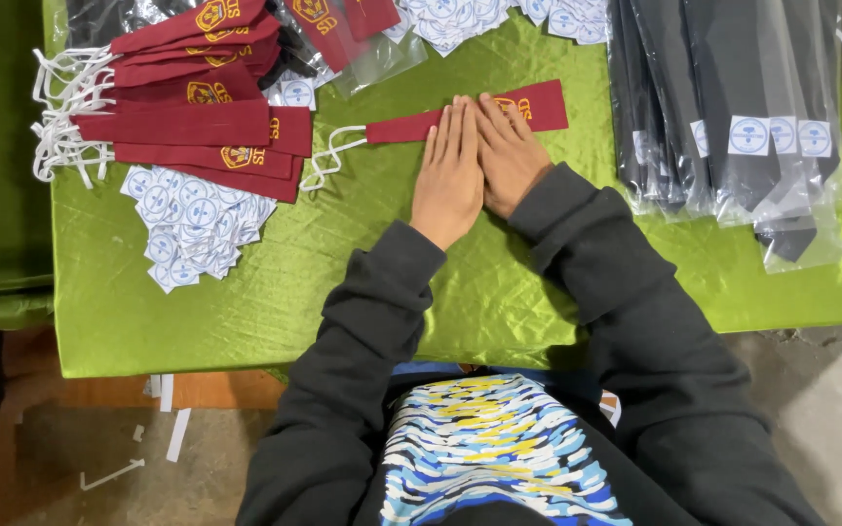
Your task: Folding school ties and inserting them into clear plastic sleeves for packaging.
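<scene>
Head view, looking down past my dark sleeves: my left hand (448, 180) and right hand (509, 156) lie side by side, fingers flat and together, gripping nothing, pressing the narrow maroon fabric tie with a gold embroidered crest (470, 117) onto the shiny green satin tablecloth (294, 292); the tie looks light, soft and limp, likely to slide on the satin, so I judge the stiffer wide end or the white elastic loop (328, 156) the best hold; open cloth lies near me; farther left sit round white stickers (192, 224) and stacked maroon ties (187, 127); right, bagged dark ties (723, 97) crowd the edge.
</scene>
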